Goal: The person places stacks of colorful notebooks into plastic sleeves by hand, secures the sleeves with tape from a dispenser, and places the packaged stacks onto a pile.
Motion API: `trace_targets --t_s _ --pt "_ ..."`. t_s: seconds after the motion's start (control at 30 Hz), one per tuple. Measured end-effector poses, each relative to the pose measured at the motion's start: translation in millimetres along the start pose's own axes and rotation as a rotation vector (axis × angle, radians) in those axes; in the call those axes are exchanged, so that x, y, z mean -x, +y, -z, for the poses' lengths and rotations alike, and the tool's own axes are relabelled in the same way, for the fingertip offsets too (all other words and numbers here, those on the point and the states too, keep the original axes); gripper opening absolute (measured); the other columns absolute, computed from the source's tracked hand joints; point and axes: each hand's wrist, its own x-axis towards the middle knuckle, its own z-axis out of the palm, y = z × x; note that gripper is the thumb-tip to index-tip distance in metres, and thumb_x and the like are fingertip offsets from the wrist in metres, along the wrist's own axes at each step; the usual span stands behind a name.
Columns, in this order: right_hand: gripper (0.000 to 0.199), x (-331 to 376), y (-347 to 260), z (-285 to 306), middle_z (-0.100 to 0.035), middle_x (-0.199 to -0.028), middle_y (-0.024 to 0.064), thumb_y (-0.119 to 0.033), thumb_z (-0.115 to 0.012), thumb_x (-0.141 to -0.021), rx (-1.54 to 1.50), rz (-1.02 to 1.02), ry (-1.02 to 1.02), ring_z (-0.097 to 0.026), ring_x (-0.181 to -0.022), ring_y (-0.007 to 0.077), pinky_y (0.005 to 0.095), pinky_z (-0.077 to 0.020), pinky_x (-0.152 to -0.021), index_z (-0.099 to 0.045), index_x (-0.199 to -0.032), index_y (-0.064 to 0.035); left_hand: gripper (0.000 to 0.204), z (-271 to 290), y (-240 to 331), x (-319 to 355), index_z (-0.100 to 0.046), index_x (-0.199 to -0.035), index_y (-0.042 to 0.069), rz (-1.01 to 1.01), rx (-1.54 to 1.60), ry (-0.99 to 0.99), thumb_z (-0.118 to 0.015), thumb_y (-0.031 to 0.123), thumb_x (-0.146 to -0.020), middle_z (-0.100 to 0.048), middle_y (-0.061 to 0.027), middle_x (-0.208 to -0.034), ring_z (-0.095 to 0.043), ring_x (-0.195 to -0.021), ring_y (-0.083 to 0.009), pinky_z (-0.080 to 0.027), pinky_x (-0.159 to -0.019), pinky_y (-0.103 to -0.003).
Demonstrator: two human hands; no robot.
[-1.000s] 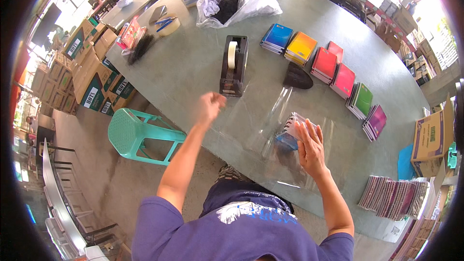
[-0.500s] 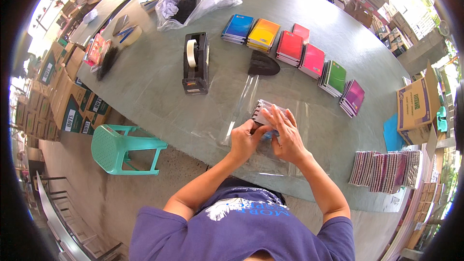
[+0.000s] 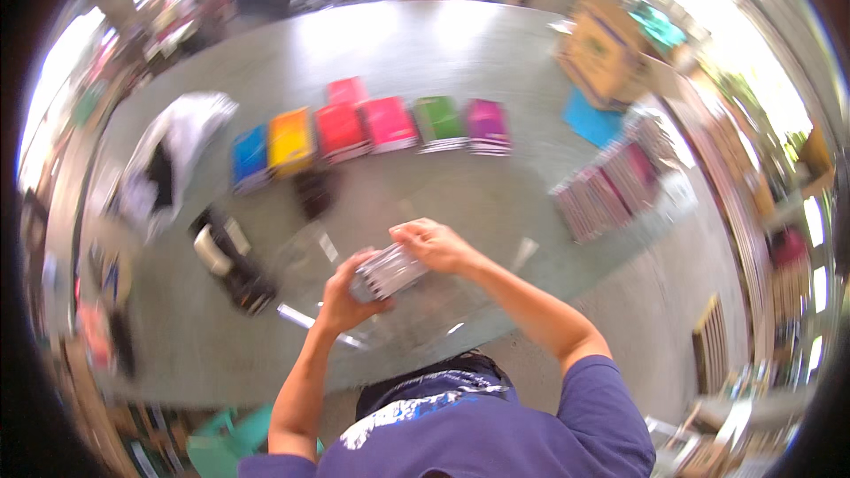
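Observation:
Above the near middle of the table I hold a small block of spiral-bound notebooks (image 3: 391, 273), apparently wrapped in clear plastic. Its left end is gripped by my left hand (image 3: 342, 296), the fingers curled around it. My right hand (image 3: 431, 245) closes over its far right corner. Beneath lie clear plastic sheets or bags (image 3: 323, 248), blurred by motion. Beyond my hands stands a row of small notebook stacks: blue (image 3: 251, 158), yellow (image 3: 291, 140), red (image 3: 341, 131), pink (image 3: 390, 124), green (image 3: 439, 123) and purple (image 3: 488, 127).
To the left are a black tape dispenser (image 3: 243, 283) and a white plastic bag (image 3: 195, 119). A dark object (image 3: 314, 193) sits before the yellow stack. At the right lie wrapped notebook bundles (image 3: 611, 190), a blue sheet (image 3: 591, 118) and a cardboard box (image 3: 604, 49). A green stool (image 3: 226, 443) stands lower left.
The view has swung to the right. The notebook block has come up off the table in both hands, and my left hand has moved around its end.

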Motion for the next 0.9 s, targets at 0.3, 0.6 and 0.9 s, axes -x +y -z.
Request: trace_targets --t_s 0.3,0.6,0.9 --pt "0.055 179 -28 174 -0.055 -0.106 0.0039 -0.041 -0.057 -0.088 -1.087 0.137 0.362 -0.059 -0.094 0.017 0.0344 -0.052 -0.077 -0.035 -0.128 -0.0106 0.066 -106 188 -153 -0.056 -0.117 0.007 -0.957 -0.402 -0.129 -0.074 0.017 -0.055 -0.055 -0.0136 -0.118 -0.051 -0.11 -0.0309 -0.038 -0.096 -0.045" --pt "0.027 292 78 435 -0.058 -0.085 -0.0019 -0.018 -0.068 -0.081 -1.142 0.655 1.405 -0.059 -0.066 0.0111 0.0253 -0.0473 -0.051 -0.05 -0.1 -0.012 0.053 -198 288 -252 -0.06 -0.109 0.006 -0.904 -0.171 0.027 -0.076 0.035 -0.068 -0.051 -0.0175 -0.12 -0.048 -0.112 -0.0342 -0.04 -0.092 -0.043" --pt "0.025 214 239 444 -0.052 -0.07 -0.0054 -0.03 -0.068 -0.078 -0.632 0.054 1.296 -0.045 -0.06 0.0072 0.0237 -0.035 -0.055 -0.065 -0.087 -0.0076 0.037 -200 244 -275 -0.063 -0.102 0.004 -0.639 -0.362 0.029 -0.07 0.03 -0.077 -0.055 -0.015 -0.116 -0.052 -0.106 -0.0308 -0.041 -0.091 -0.04"
